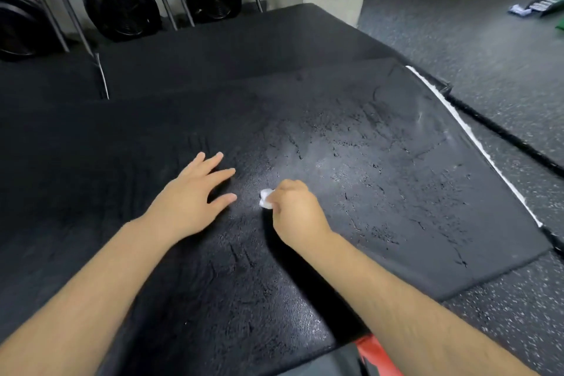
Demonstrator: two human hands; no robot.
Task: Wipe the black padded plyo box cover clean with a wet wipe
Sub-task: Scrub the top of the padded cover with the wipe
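Wiping is under way on the black padded cover (pixel 396 198), which fills most of the view, its cracked surface showing a pale damp sheen around the middle. The left grip (pixel 189 201) rests flat on it with fingers spread, seemingly bracing. The right grip (pixel 294 210) is curled, pinching a balled white wipe (pixel 266 198) down against the cover just beside the left fingertips. The next move, I judge, calls for a firm pressed stroke outward toward the duller patches.
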